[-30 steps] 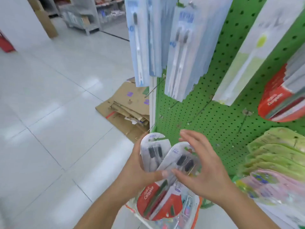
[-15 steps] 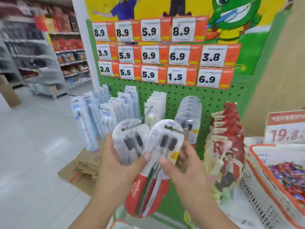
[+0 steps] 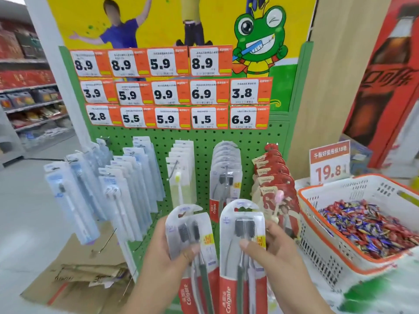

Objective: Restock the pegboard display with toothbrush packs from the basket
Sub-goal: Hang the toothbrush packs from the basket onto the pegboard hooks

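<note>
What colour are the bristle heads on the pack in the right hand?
Black or very dark grey, on the toothbrush pack the right hand holds; head view.

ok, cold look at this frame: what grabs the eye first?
Front and centre, the left hand and the right hand each grip a red-and-clear Colgate toothbrush pack, held upright before the green pegboard. Above it, a block of orange-and-white price tags sits under a yellow poster with a green cartoon frog. At right stands a white basket with an orange rim, full of wrapped sweets.
</note>
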